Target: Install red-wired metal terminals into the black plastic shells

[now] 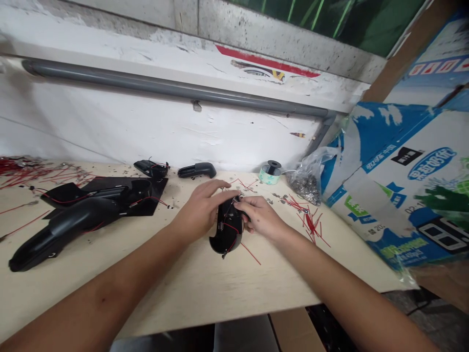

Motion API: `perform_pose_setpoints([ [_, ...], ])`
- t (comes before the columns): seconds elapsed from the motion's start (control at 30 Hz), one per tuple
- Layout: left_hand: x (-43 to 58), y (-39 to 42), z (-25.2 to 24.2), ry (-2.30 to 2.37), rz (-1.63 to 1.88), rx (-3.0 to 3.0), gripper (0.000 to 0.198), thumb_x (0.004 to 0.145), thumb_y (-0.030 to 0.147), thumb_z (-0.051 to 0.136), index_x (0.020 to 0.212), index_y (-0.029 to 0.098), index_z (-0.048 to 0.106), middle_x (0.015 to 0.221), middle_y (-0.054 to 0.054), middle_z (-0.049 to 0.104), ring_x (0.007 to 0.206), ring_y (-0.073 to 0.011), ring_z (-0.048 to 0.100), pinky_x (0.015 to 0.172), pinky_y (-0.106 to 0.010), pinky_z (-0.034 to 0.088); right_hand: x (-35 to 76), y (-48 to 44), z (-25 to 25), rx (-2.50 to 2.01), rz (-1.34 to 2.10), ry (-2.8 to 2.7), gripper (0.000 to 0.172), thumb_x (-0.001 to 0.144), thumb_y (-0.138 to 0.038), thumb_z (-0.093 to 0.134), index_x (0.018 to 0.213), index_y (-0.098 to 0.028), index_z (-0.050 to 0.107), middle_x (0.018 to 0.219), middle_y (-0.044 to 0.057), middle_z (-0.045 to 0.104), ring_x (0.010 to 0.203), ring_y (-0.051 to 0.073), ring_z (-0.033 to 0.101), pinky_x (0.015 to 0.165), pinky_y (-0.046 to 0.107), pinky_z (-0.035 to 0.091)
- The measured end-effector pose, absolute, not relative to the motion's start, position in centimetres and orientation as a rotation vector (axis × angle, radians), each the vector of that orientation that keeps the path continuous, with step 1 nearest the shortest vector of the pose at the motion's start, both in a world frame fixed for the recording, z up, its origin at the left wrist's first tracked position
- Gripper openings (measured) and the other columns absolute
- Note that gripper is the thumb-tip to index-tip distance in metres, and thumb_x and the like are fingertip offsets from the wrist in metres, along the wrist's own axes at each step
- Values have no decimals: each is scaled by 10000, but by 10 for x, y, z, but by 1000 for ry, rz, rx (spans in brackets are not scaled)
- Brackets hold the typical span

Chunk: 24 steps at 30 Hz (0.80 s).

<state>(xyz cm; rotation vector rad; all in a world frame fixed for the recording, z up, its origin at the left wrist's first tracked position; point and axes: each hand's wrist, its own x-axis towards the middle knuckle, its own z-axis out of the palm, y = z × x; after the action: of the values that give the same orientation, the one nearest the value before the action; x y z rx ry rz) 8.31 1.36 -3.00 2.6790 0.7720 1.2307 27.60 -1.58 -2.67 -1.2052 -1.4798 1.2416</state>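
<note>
A black plastic housing (227,239), hollow side up with a red wire inside, lies at the middle of the table between my hands. My left hand (200,210) grips its left side, thumb and fingers around the upper part. At its upper right edge, my right hand (258,215) is closed, with thumb and index finger pinched at the small metal parts; what they pinch is too small to make out. A loose red wire (252,254) lies just right of the housing's lower end.
More black housings (73,225) lie at the left, some on a black sheet, with a heap of red wires (22,168) behind. Further back stand a wire spool (270,172) and a plastic bag of small metal parts (308,183). Red wires (311,222) and a printed carton (410,181) are at right.
</note>
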Motion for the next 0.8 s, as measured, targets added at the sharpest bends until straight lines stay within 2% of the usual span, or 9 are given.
perform_pose_setpoints([
  [0.07,81,13,-26,650,1156,2907,536,881,-29,396,1285,257,600,1338,-91,585,1302,-240,485,1070,-502,423,277,-17,-25,-1181,1220,-1519,319,825,-320,582,547,-189,493,448,-48,448,351,82,406,327,198,298],
  [0.13,81,12,-22,632,1127,3029,477,892,-7,430,1252,237,626,1285,-74,636,1289,-243,502,1078,-494,416,279,-17,-23,-1165,1203,-1546,313,825,-300,585,548,-184,496,451,-49,446,363,77,404,345,195,299],
  [0.23,81,9,-18,772,1142,3139,361,920,69,488,1199,225,657,1155,-56,700,1224,-256,549,1093,-506,376,281,-16,-23,-1191,1196,-1525,330,818,-317,602,540,-183,486,466,-46,446,379,86,421,346,199,307],
  [0.33,80,8,-17,950,1149,3196,311,916,105,528,1180,191,667,1117,-82,702,1174,-279,561,1070,-501,373,283,-14,-23,-1224,1217,-1463,312,804,-344,620,564,-189,494,483,-46,452,367,91,403,324,209,295],
  [0.47,80,8,-19,984,1058,3249,315,898,77,524,1174,138,664,1081,-109,696,1065,-274,578,1003,-467,414,284,-13,-24,-1252,1213,-1415,302,790,-352,634,576,-196,489,480,-49,449,359,94,395,313,214,272],
  [0.57,81,8,-21,985,1019,3231,357,894,76,529,1216,169,651,1027,-92,712,1034,-275,577,969,-468,427,285,-12,-25,-1249,1225,-1406,291,786,-359,645,593,-196,503,483,-49,456,362,93,392,313,213,272],
  [0.7,80,7,-23,1071,1062,3211,256,873,67,552,1032,173,723,989,-94,720,1035,-298,569,923,-461,443,286,-12,-24,-1216,1213,-1389,286,784,-361,645,596,-193,510,486,-53,450,364,89,383,319,214,297],
  [0.8,80,5,-22,1179,1138,3188,273,857,49,544,997,189,733,1060,-106,708,1042,-315,565,870,-464,457,285,-12,-22,-1195,1180,-1355,314,780,-372,650,579,-198,483,486,-57,444,355,84,377,326,220,312],
])
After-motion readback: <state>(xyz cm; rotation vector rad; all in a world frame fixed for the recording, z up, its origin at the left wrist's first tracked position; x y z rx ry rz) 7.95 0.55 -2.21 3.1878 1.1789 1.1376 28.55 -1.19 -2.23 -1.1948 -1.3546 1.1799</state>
